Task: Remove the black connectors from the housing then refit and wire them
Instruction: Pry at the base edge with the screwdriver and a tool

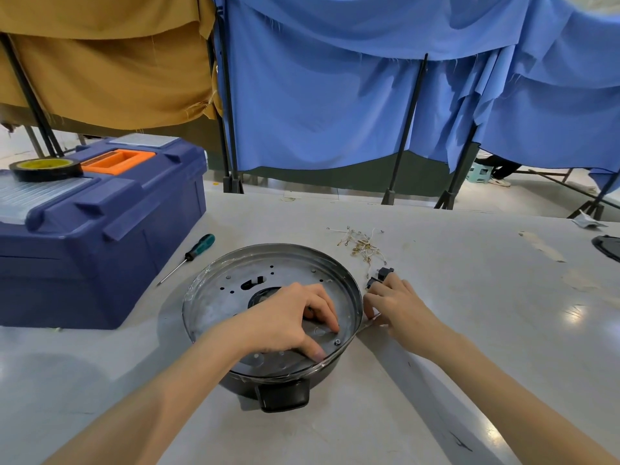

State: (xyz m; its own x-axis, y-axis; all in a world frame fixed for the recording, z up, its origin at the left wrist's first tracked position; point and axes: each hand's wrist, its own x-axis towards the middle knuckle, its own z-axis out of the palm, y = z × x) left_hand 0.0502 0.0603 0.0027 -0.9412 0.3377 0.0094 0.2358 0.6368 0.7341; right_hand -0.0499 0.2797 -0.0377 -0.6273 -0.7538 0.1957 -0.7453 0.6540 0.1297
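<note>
The round metal housing (pixel 235 290) sits rim up on the table, a black handle at its near side. My left hand (pixel 288 320) reaches inside it by the right rim, fingers curled over a small dark part that looks like a black connector; most of that part is hidden. My right hand (pixel 396 307) lies just outside the rim and holds a thin pale wire (pixel 369 324) that runs to the housing's edge. Two loose black connectors (pixel 380 277) lie at its fingertips.
A heap of short wires with brass terminals (pixel 360 243) lies behind the connectors. A green-handled screwdriver (pixel 189 256) lies left of the housing, beside a blue toolbox (pixel 100 229) with a tape roll (pixel 45 169) on top. A dark object (pixel 609 248) sits at the right edge.
</note>
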